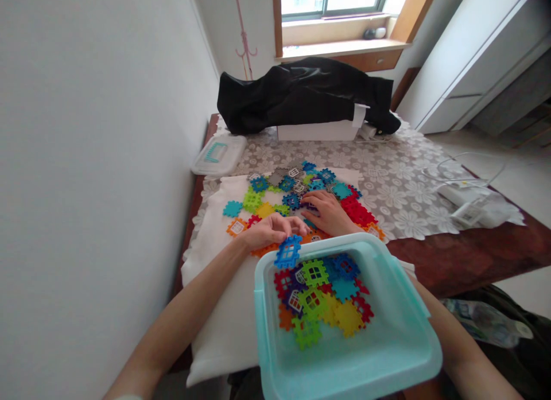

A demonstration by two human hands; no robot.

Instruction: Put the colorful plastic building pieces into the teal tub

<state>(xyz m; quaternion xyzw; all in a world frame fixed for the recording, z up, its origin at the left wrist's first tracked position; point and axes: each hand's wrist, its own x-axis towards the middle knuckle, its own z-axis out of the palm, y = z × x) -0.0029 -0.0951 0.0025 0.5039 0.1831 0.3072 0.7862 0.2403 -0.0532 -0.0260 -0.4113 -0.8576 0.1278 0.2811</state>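
Head view: your left hand [269, 230] sits at the near edge of the loose pile of tiles [297, 200], its fingers close together and pointing right. A blue window tile [288, 252] lies just under them, propped on the far rim of a teal tub [387, 274]. You can't tell whether those fingers grip it or only touch it. Your right hand [327, 212] is farther from the tub, its fingers spread and lying on a dark blue tile [305, 204], with no grip showing. So the left hand is the nearer to the blue window tile, which lies on its near side. More tiles [321, 296] fill the tub's floor, and a white cloth [215, 296] lies under the pile, on a lace tablecloth [400, 213].
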